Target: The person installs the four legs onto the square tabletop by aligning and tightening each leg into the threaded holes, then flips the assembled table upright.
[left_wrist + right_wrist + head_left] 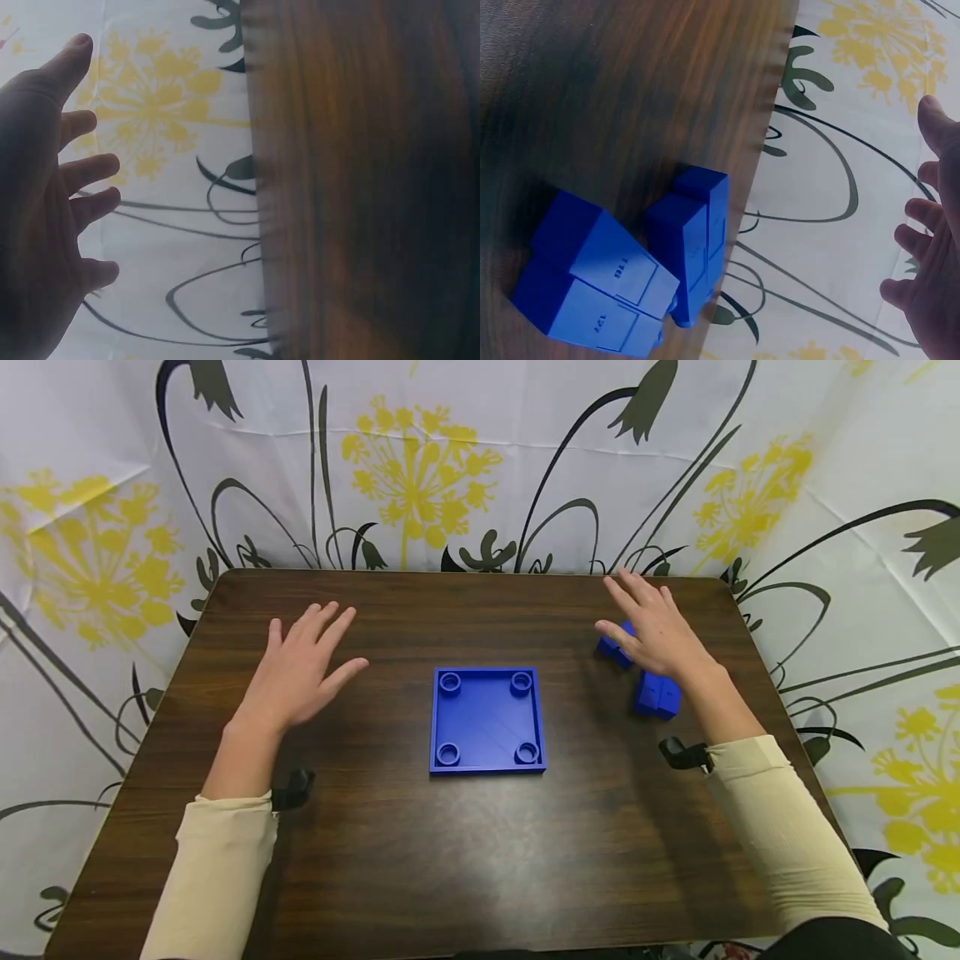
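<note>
A square blue tray (pixel 487 718) with a raised rim and a round peg ring in each corner lies mid-table. My left hand (pixel 300 668), fingers spread, hovers over the table left of it; the left wrist view shows that hand (pixel 45 195) with nothing in it. On the other side my right hand (pixel 656 627) is held up, fingers extended and holding nothing. Beneath and beside it lie blue blocks: a nearer pair (pixel 657 695) side by side, and a farther pair (pixel 606 646) partly hidden by the hand. Small raised marks show on the near pair (pixel 592 277) in the right wrist view.
The dark wood table (pixel 487 860) ends at a straight back edge. Behind and at both sides hangs a white cloth (pixel 465 485) printed with yellow and grey flowers. Black wrist mounts (pixel 294 790) sit at the cuffs of both pale sleeves (pixel 217 868).
</note>
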Action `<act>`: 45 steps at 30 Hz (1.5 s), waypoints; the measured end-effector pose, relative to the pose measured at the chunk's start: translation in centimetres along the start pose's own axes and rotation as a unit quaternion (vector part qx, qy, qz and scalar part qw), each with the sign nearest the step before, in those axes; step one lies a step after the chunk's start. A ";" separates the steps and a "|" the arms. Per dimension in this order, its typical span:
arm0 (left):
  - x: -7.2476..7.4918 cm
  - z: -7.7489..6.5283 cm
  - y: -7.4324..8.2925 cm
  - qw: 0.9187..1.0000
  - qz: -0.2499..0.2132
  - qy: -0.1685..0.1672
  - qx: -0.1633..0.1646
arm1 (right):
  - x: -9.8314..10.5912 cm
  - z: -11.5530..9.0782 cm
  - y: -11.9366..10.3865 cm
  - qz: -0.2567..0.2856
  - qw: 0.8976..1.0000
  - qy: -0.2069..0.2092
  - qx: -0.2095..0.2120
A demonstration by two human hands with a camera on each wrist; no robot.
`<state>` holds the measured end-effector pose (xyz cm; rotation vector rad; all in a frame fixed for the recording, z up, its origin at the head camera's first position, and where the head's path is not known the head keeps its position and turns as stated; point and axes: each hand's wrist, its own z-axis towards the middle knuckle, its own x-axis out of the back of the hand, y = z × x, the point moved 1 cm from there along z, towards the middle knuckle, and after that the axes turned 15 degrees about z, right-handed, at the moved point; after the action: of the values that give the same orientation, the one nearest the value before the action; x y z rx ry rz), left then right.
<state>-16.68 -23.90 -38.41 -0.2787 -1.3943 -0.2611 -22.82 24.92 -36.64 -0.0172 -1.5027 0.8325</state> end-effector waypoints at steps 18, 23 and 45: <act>-5.3 -1.6 6.0 0.981 -0.175 -0.058 -0.051 | -2.3 -6.4 3.7 0.063 0.971 0.049 -0.225; -6.5 -2.0 7.4 0.978 -0.186 -0.078 -0.053 | -3.6 -8.4 4.9 0.103 0.948 0.089 -0.287; -9.1 -1.6 9.1 0.978 -0.181 -0.071 -0.069 | -5.1 -11.2 6.4 0.101 0.903 0.101 -0.405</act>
<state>-13.53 -15.72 -47.95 -0.1575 -1.5680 -0.6512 -15.34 32.47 -45.60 -0.8641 -1.5648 0.2967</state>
